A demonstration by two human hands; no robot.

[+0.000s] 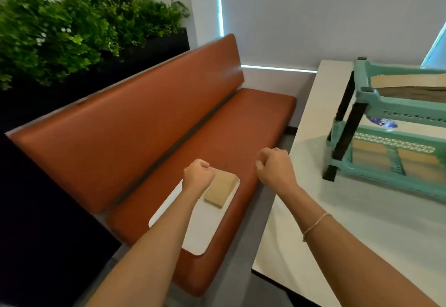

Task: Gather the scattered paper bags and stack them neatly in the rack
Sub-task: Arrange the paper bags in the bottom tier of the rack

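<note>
Far left: green plants (60, 29) in a dark planter (149, 48), behind the backrest of an orange bench (135, 123).
On bench seat, centre-left: white tray (200, 229), long edge roughly along the seat. Stack of brown paper bags (220, 189) lying flat on the tray's far end.
Left hand (198, 175) over the tray, just beside the bags, fingers curled into a fist, holding nothing; forearm crossing the tray's near part and hiding some of it.
Right hand (275, 167) above the gap between seat and worktop, likewise fisted, nothing in grasp. Thin bracelet (315, 226) on that wrist.
Right: pale worktop (313, 210), edge close to the bench. Teal rack (386, 142) with black legs standing on it, well apart from the tray. Brown paper visible on top and bottom tiers; white item with blue print (383, 123) on the middle tier.
</note>
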